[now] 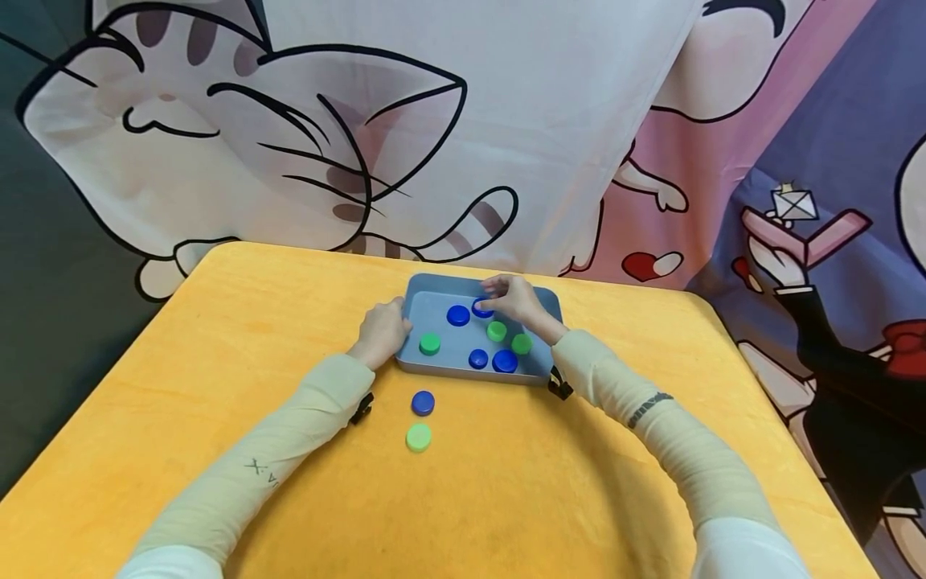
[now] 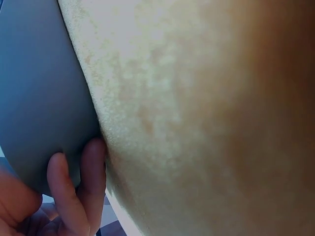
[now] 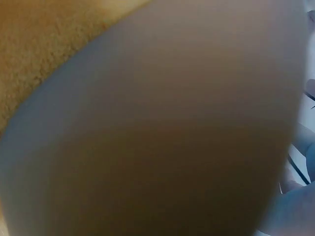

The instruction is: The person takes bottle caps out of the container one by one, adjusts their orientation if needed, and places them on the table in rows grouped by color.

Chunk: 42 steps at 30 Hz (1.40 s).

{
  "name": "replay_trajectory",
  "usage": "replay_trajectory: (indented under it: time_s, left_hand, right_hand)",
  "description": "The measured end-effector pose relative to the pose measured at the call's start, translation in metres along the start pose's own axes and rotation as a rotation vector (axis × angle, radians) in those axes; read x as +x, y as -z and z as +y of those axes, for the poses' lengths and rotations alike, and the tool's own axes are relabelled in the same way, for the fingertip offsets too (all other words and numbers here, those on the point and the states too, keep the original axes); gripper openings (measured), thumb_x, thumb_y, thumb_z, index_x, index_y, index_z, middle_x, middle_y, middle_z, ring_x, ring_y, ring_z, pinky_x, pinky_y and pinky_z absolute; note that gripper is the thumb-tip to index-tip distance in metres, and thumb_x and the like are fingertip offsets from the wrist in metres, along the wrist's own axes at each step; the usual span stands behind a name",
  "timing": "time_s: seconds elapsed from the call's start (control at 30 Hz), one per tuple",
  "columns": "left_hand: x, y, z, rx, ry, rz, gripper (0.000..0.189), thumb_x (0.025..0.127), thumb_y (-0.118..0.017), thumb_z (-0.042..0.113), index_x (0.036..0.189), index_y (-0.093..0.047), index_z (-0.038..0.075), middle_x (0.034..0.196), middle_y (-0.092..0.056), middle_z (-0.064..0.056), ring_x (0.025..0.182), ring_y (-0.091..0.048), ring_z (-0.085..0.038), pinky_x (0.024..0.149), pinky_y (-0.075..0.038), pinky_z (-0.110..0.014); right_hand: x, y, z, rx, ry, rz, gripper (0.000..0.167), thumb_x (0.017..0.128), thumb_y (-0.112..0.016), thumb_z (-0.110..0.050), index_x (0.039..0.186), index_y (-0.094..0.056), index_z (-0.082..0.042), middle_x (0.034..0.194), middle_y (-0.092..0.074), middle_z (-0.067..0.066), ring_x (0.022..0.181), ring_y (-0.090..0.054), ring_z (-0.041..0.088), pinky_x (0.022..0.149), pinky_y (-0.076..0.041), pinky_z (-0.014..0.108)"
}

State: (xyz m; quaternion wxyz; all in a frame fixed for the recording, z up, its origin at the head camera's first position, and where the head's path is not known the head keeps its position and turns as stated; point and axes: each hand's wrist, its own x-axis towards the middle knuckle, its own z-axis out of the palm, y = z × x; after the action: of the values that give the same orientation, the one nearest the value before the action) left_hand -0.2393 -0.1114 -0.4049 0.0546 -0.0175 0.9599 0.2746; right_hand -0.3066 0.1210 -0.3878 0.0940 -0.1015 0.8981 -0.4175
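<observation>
Head view looks from above the near side, facing far and down over the whole tray [image 1: 470,373], much of the counter [image 1: 506,498] and the curtain [image 1: 564,121] behind. Left wrist view is close in on the tray's left end and left hand [image 1: 383,334]; right wrist view sits very near the tray's blurred wall. All three share tray and counter.

Beneath the fingertips of the right hand [image 1: 515,299], a blue disc [image 1: 483,314] is partly covered; whether they pinch or merely touch it cannot be told. Just behind that hand, the right sleeve [image 1: 600,374] hides a near corner of the tray [image 1: 448,372]. In the right wrist view, the tray's blurred wall blocks most of this hand. In the left wrist view, the frame crops the left hand [image 1: 382,331]. Behind it, sleeve marks [image 1: 260,473] are too small to read.
</observation>
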Motion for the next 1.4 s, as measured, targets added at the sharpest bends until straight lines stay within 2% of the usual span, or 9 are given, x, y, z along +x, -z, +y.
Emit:
replay_trajectory:
  time_s: [0.2, 0.33, 0.57, 0.7, 0.93, 1.4]
  left_hand:
    - [0.0, -0.001, -0.001, 0.004, -0.008, 0.005, 0.05, 0.096, -0.048, 0.01, 0.144, -0.038, -0.001, 0.117, -0.062, -0.024, 0.081, -0.06, -0.026, 0.069, -0.048, -0.034]
    - [0.0, -0.001, -0.001, 0.005, -0.01, 0.004, 0.051, 0.096, -0.048, 0.011, 0.144, -0.037, -0.001, 0.121, -0.061, -0.024, 0.083, -0.06, -0.026, 0.072, -0.049, -0.036]
    - [0.001, -0.001, -0.001, 0.004, -0.001, 0.0, 0.051, 0.096, -0.047, 0.011, 0.145, -0.037, 0.0, 0.126, -0.059, -0.024, 0.088, -0.061, -0.027, 0.077, -0.051, -0.038]
    - [0.001, -0.001, -0.001, 0.009, 0.0, 0.003, 0.051, 0.096, -0.047, 0.011, 0.144, -0.037, 0.0, 0.123, -0.06, -0.024, 0.086, -0.061, -0.027, 0.075, -0.05, -0.037]
    - [0.001, -0.001, -0.001, 0.0, -0.008, 0.009, 0.05, 0.096, -0.047, 0.01, 0.144, -0.038, -0.001, 0.126, -0.059, -0.024, 0.085, -0.062, -0.027, 0.071, -0.05, -0.035]
    - [0.0, -0.002, -0.002, 0.002, -0.017, 0.016, 0.047, 0.096, -0.049, 0.011, 0.14, -0.042, 0.0, 0.113, -0.064, -0.023, 0.084, -0.062, -0.026, 0.072, -0.051, -0.037]
  right_hand:
    - [0.002, 0.004, 0.003, 0.071, -0.048, -0.043, 0.045, 0.084, -0.073, -0.013, 0.125, -0.059, -0.001, 0.128, -0.061, 0.017, 0.119, -0.057, 0.029, 0.102, -0.045, 0.039]
    - [0.002, 0.008, 0.003, 0.072, -0.054, -0.045, 0.046, 0.083, -0.073, -0.013, 0.125, -0.059, -0.001, 0.128, -0.061, 0.017, 0.12, -0.057, 0.029, 0.102, -0.044, 0.039]
    - [0.006, 0.011, -0.001, 0.029, -0.064, -0.036, 0.045, 0.083, -0.074, -0.013, 0.125, -0.06, -0.002, 0.125, -0.062, 0.017, 0.117, -0.057, 0.03, 0.105, -0.042, 0.039]
    - [0.008, 0.012, -0.002, 0.022, -0.051, -0.044, 0.044, 0.083, -0.074, -0.012, 0.124, -0.061, -0.001, 0.124, -0.063, 0.018, 0.116, -0.057, 0.03, 0.103, -0.044, 0.039]
    - [0.01, 0.011, -0.004, 0.01, -0.041, -0.057, 0.043, 0.083, -0.074, -0.011, 0.122, -0.062, 0.0, 0.123, -0.063, 0.019, 0.114, -0.058, 0.03, 0.1, -0.046, 0.039]
    - [0.015, 0.006, -0.004, -0.083, -0.075, -0.111, 0.041, 0.082, -0.074, -0.009, 0.121, -0.063, -0.001, 0.122, -0.064, 0.017, 0.114, -0.059, 0.029, 0.102, -0.044, 0.037]
